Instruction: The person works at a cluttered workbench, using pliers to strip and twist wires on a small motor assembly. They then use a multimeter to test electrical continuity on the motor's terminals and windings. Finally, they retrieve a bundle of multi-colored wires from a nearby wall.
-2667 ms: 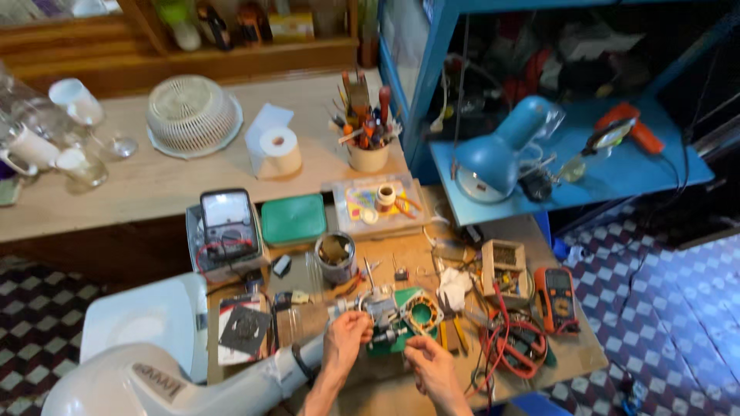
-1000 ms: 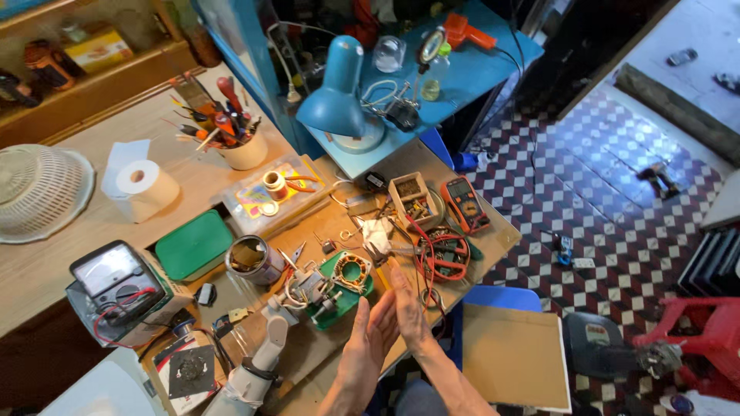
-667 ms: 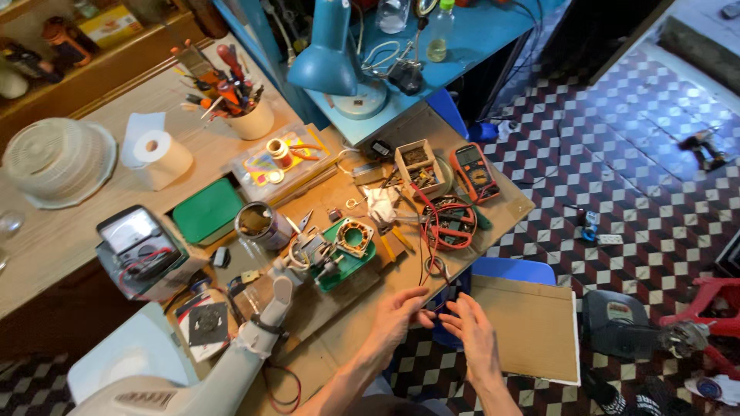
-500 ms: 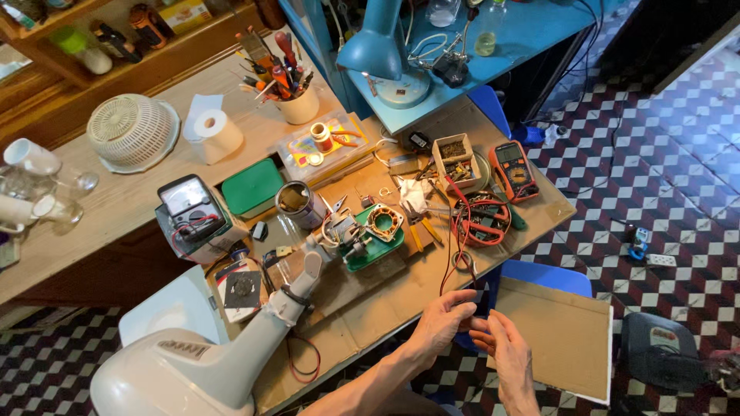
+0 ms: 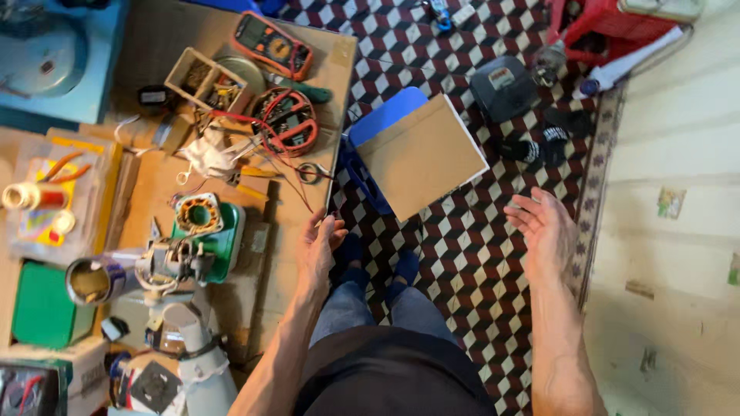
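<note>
Your left hand reaches forward with the fingers loosely curled and close together, thumb side turned inward, holding nothing. Your right hand sits well apart from it, farther right and at about the same reach, palm turned up and inward, fingers spread and slightly bent, also empty. Both forearms are bare and run forward from your lap, angling outward from each other.
</note>
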